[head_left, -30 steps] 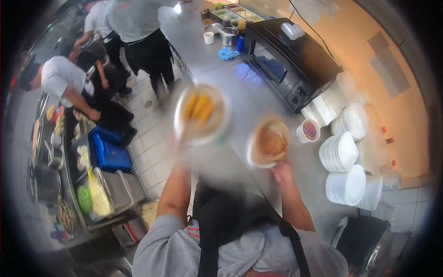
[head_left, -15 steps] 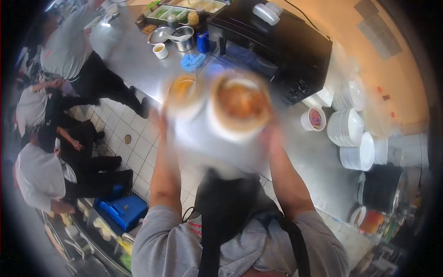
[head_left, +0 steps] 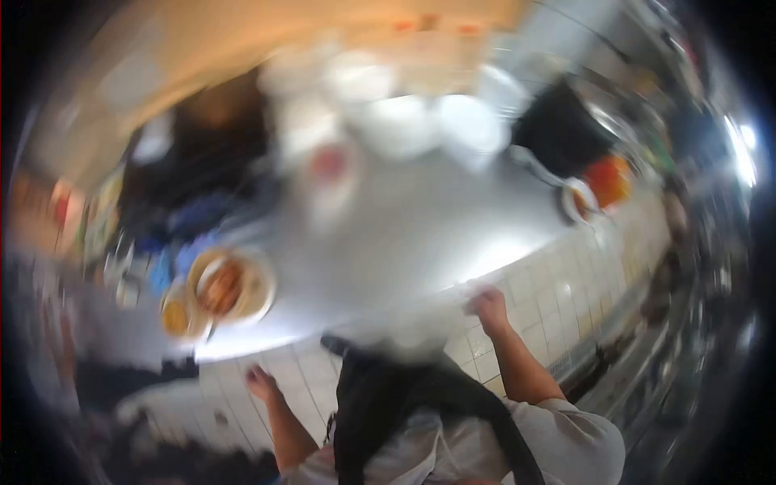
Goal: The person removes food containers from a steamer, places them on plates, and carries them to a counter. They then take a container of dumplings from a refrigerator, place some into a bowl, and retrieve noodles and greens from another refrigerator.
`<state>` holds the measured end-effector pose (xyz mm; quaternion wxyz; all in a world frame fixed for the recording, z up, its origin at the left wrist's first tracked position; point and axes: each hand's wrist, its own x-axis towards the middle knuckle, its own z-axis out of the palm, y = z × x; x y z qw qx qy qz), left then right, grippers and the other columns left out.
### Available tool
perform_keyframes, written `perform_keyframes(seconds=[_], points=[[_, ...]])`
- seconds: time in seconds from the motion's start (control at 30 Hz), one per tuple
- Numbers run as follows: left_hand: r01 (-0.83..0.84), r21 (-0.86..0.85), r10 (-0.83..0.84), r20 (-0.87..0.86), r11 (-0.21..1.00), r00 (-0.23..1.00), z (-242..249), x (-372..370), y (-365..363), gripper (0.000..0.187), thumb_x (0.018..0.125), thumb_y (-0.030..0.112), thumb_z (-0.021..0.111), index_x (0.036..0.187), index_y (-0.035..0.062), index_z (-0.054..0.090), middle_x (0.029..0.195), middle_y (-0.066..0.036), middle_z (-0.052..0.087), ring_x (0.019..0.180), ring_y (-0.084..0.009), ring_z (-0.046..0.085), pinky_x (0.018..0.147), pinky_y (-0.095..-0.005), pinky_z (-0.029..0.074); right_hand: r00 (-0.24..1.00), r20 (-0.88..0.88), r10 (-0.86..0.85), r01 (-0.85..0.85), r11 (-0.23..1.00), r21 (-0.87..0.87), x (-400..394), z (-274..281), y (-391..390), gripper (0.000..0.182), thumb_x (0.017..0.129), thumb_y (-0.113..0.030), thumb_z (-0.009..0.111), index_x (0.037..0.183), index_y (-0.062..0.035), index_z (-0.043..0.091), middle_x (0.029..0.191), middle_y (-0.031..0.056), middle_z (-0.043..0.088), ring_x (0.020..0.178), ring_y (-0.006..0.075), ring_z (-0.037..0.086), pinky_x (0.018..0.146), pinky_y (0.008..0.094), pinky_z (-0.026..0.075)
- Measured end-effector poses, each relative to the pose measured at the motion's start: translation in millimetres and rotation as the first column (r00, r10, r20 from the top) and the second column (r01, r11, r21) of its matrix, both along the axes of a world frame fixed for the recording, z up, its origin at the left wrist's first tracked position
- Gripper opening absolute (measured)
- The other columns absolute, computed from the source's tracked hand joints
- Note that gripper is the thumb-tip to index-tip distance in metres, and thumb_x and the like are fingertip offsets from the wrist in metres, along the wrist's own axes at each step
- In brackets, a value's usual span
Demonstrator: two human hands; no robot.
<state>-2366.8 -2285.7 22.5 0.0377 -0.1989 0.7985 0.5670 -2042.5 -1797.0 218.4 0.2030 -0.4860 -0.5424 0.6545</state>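
A large bowl [head_left: 263,293] of brown food [head_left: 222,287] stands near the front edge of the bench [head_left: 388,234], toward its left end. Just beside it, on the left, is a smaller bowl [head_left: 196,327] with yellow contents [head_left: 174,318]. Both lie ahead and to the left of the left grip [head_left: 261,382], apart from it. That grip shows against the tiled floor [head_left: 303,368], fingers partly curled, but I cannot tell how narrow. The right grip [head_left: 487,307] is well apart from both bowls, near the bench's front edge; it looks bent inward, yet blur hides how wide its fingers stand and whether it touches the edge. Farther back are a blurred container with red contents [head_left: 328,162] and stacked white plates [head_left: 400,128].
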Motion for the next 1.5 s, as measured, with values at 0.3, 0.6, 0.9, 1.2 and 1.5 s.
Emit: perform_keyframes(seconds=[0.3, 0.6, 0.9, 1.2, 1.5], points=[[0.848, 0.435, -0.931, 0.324, 0.304, 0.168, 96.8, 185.0, 349.6, 0.043, 0.090, 0.018, 0.064, 0.129, 0.0049, 0.052, 0.113, -0.011, 0.063, 0.087, -0.0181, 0.064, 0.070, -0.0303, 0.054, 0.818, -0.064, -0.572, 0.573, 0.820, -0.004, 279.3, 12.2, 82.3, 0.038, 0.091, -0.009, 0.051, 0.127, 0.0039, 0.050, 0.100, 0.0132, 0.068, 0.069, 0.0172, 0.064, 0.059, 0.0275, 0.053], [0.759, 0.551, -0.922, -0.056, -0.348, -0.382, 267.6, 311.2, 602.2, 0.047, 0.092, 0.012, 0.060, 0.135, 0.0027, 0.047, 0.125, -0.013, 0.059, 0.110, -0.0213, 0.060, 0.092, -0.0336, 0.049, 0.881, -0.213, -0.421, 0.458, 0.874, 0.165, 346.3, 62.3, 232.9, 0.035, 0.093, -0.015, 0.057, 0.124, 0.0010, 0.055, 0.099, 0.0114, 0.068, 0.081, 0.0163, 0.065, 0.064, 0.0277, 0.054], [0.714, 0.120, -0.639, -0.565, -0.690, -0.522, 455.1, 369.0, 850.1, 0.062, 0.083, 0.017, 0.068, 0.137, -0.0004, 0.044, 0.130, -0.015, 0.056, 0.120, -0.0241, 0.054, 0.101, -0.0374, 0.043, 0.444, 0.820, -0.362, 0.250, 0.928, 0.275, 630.3, -167.3, 248.4, 0.031, 0.080, -0.024, 0.065, 0.102, -0.0011, 0.067, 0.100, 0.0169, 0.069, 0.091, 0.0329, 0.066, 0.082, 0.0422, 0.052], [0.816, -0.297, -0.407, -0.750, -0.496, -0.521, 585.4, 523.3, 1207.1, 0.056, 0.089, 0.022, 0.064, 0.137, 0.0022, 0.045, 0.135, -0.011, 0.053, 0.121, -0.0208, 0.052, 0.100, -0.0339, 0.042, 0.577, 0.817, -0.020, 0.665, 0.591, -0.456, 756.3, -207.5, 104.2, 0.027, 0.080, -0.031, 0.062, 0.097, -0.0106, 0.066, 0.087, 0.0099, 0.066, 0.075, 0.0252, 0.063, 0.062, 0.0402, 0.051], [0.995, -0.090, -0.579, -0.814, 0.031, -0.055, 621.2, 603.4, 1388.9, 0.063, 0.084, 0.026, 0.069, 0.138, 0.0035, 0.045, 0.137, -0.015, 0.050, 0.117, -0.0225, 0.054, 0.086, -0.0320, 0.049, 0.601, 0.567, -0.563, 0.798, 0.463, -0.387, 881.9, -205.3, 315.3, 0.019, 0.091, -0.021, 0.054, 0.101, -0.0052, 0.057, 0.084, 0.0113, 0.062, 0.068, 0.0242, 0.059, 0.053, 0.0403, 0.048]])
